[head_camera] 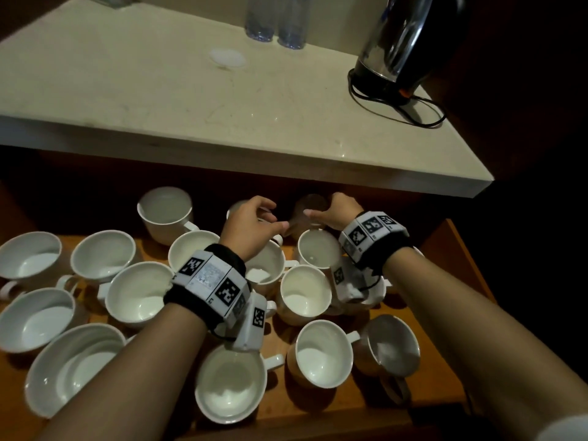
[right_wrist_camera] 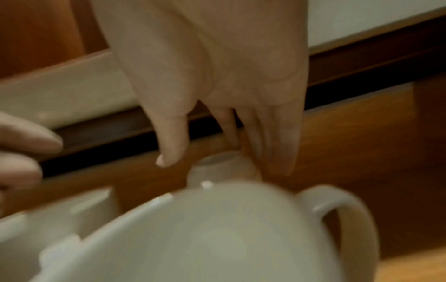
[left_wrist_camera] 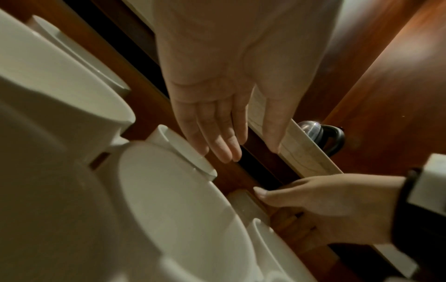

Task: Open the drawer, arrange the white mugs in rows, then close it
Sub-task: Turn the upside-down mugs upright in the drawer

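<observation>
The wooden drawer (head_camera: 463, 253) stands pulled out under the counter, and several white mugs (head_camera: 136, 294) crowd it in loose, uneven groups, handles pointing different ways. Both hands reach to its shadowed back edge. My right hand (head_camera: 318, 206) grips a mug (head_camera: 310, 218) there, thumb over its top and fingers round its far side; in the left wrist view this mug (left_wrist_camera: 241, 202) lies under the thumb. My left hand (head_camera: 275, 214) hovers beside it with straight fingers (left_wrist_camera: 224, 148) just above another back-row mug (left_wrist_camera: 183, 150), holding nothing.
The pale countertop (head_camera: 191, 100) overhangs the drawer's back. On it stand a steel kettle (head_camera: 397, 43) with a black cord at the right, two clear bottles (head_camera: 273, 20) at the rear and a small white disc (head_camera: 227, 58). Dark space lies right of the cabinet.
</observation>
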The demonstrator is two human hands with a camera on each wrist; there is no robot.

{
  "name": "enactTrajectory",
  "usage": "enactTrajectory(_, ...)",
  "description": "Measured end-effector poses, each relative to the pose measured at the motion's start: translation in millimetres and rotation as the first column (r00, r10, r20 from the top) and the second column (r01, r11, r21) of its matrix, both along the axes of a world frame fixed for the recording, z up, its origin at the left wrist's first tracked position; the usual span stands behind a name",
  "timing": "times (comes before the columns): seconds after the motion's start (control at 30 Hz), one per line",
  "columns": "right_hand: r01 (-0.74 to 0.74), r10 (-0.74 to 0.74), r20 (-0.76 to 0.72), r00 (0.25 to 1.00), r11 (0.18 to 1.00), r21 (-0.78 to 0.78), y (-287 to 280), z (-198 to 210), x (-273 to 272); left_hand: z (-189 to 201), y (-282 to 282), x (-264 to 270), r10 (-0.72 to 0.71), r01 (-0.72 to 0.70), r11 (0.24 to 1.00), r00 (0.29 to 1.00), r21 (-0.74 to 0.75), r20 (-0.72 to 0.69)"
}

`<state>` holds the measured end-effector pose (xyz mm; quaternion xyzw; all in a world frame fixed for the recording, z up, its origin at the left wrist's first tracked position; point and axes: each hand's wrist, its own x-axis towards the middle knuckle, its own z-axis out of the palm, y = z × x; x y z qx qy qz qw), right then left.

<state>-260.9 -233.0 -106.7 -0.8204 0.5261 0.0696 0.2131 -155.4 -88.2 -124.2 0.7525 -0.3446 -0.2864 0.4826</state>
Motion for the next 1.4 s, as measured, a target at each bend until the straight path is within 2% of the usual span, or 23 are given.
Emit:
enactTrajectory(0.13,-0.053,0.058,-0.079,0.995,0.997,0.062,5,-6,19,1,2,2,0.013,-0.013,1.000,1.000,0.002,0.022)
enactTrajectory(0.27,-0.147,0.116,-0.302,0.946,0.986,-0.083,0,-12,29,2,3,4,0.017,-0.017,1.000,0.999,0.007,0.029)
enactTrajectory(0.33,-0.159,0.122,-0.312,0.942,0.982,-0.097,1,-12,28,3,3,4,0.008,-0.008,1.000,1.000,0.008,0.026)
enactTrajectory(0.47,-0.062,0.051,-0.248,0.967,0.998,-0.034,1,-4,19,4,2,3,-0.011,0.011,1.000,1.000,0.003,0.026)
enactTrajectory(0.67,-0.005,0.003,-0.025,1.000,0.998,-0.065,2,-1,-7,6,1,1,-0.011,0.011,1.000,0.998,0.002,0.066)
enactTrajectory(0.83,0.036,-0.025,0.166,0.986,0.997,-0.065,2,12,-27,10,0,-4,-0.030,0.027,0.999,0.993,0.032,0.117)
enactTrajectory(1.17,0.094,-0.049,0.268,0.962,0.983,-0.157,13,30,-60,10,-5,-10,-0.088,0.086,0.996,0.991,0.024,0.098)
enactTrajectory(1.3,0.143,-0.080,0.450,0.890,0.984,-0.109,21,50,-81,12,-6,-14,-0.168,0.166,0.986,0.984,0.032,0.062)
enactTrajectory(1.33,0.155,-0.112,0.521,0.846,0.987,-0.040,24,55,-85,12,-6,-15,-0.195,0.193,0.980,0.980,0.039,0.047)
enactTrajectory(1.4,0.133,-0.233,0.662,0.712,0.971,0.198,34,65,-93,13,-7,-18,-0.254,0.254,0.967,0.967,0.026,-0.021)
